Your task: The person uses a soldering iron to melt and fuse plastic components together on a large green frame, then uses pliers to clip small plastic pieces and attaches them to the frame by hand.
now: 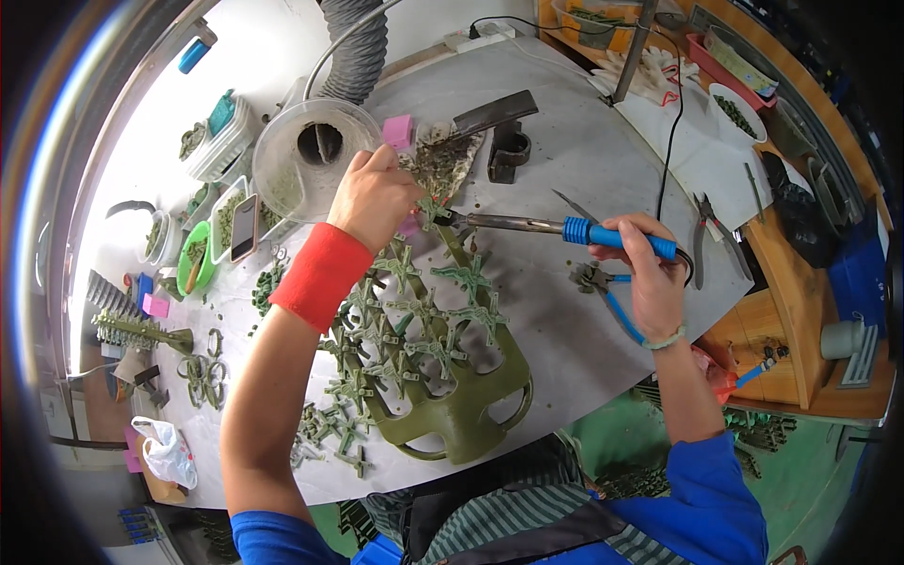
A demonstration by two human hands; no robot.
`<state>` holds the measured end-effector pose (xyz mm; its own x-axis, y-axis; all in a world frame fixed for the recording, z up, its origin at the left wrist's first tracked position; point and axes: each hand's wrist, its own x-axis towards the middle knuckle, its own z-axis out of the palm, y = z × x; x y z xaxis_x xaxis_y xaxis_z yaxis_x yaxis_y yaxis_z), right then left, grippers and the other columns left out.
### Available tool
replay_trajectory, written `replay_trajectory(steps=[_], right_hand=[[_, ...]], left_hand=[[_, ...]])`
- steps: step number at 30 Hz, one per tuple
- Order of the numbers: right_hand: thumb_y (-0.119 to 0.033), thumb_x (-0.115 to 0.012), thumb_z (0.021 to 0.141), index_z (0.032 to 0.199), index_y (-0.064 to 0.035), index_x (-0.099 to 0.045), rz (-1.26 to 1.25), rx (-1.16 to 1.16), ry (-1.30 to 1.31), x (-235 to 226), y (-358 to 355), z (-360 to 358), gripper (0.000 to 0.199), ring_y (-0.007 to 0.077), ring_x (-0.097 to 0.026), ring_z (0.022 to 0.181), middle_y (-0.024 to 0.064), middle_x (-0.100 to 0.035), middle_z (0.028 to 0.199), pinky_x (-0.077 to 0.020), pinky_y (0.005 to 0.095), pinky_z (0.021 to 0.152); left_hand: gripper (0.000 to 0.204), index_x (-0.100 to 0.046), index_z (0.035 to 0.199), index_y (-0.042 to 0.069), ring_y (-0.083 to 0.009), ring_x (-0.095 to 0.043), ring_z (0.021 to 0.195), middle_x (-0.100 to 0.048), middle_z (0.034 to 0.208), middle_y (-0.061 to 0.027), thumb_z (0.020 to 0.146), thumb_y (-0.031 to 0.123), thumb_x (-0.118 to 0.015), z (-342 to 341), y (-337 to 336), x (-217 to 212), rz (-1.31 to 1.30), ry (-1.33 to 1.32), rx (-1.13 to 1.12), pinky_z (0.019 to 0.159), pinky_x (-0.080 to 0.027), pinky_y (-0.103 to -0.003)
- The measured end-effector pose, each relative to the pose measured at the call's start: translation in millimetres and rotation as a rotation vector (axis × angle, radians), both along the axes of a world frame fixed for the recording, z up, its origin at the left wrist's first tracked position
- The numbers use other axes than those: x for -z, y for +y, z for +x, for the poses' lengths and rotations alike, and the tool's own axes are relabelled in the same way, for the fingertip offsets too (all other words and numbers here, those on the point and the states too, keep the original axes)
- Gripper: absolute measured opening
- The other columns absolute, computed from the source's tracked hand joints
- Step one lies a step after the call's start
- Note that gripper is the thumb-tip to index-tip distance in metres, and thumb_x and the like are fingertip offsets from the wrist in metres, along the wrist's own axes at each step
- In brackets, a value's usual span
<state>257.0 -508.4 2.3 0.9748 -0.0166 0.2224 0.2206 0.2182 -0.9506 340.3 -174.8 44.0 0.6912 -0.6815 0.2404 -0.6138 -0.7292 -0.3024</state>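
Note:
My right hand [650, 273] is wrapped round the blue handle of a soldering iron [527, 225], whose tip points left. The tip meets a small green wax piece [433, 209] at the far end of a green branched wax frame [443, 405]. My left hand [377, 193], with a red wristband above it, is closed with its fingertips at that small piece; its grip is partly hidden. Many similar green cross-shaped pieces [438, 350] stand along the frame's bars. Loose green pieces [330, 433] lie on the table left of the frame.
A clear plastic bowl [282, 179] at a grey duct hose [355, 47] stands beyond my left hand. Blue-handled cutters [617, 306] and pliers [702, 226] lie on the right. A phone [245, 228] and tubs of green pieces [195, 252] line the left side.

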Motion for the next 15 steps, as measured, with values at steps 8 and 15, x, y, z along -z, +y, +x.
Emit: replay_trajectory(steps=[8, 15], right_hand=[[-0.012, -0.057, 0.1, 0.103, 0.0062, -0.066, -0.043, 0.004, -0.07, -8.1, -3.6, -4.8, 0.02, 0.0193, -0.07, 0.082, 0.0123, -0.069, 0.094, -0.0585, 0.0316, 0.079], [-0.012, -0.055, 0.1, 0.098, 0.0072, -0.066, -0.108, 0.093, -0.057, -22.3, -28.3, -22.5, 0.022, 0.0194, -0.07, 0.079, 0.0109, -0.067, 0.091, -0.0595, 0.0323, 0.076]], left_hand=[[0.023, -0.077, 0.09, 0.018, -0.0185, -0.051, 0.094, -0.067, 0.082, 0.0083, 0.068, 0.019, -0.072, 2.9, 0.5, 2.7, 0.005, -0.026, 0.015, 0.087, -0.042, -0.033], [0.026, -0.076, 0.098, 0.018, -0.0192, -0.053, 0.1, -0.069, 0.093, 0.0059, 0.071, 0.016, -0.073, -1.8, -1.6, -3.1, 0.012, 0.023, -0.017, 0.09, -0.043, -0.035]])
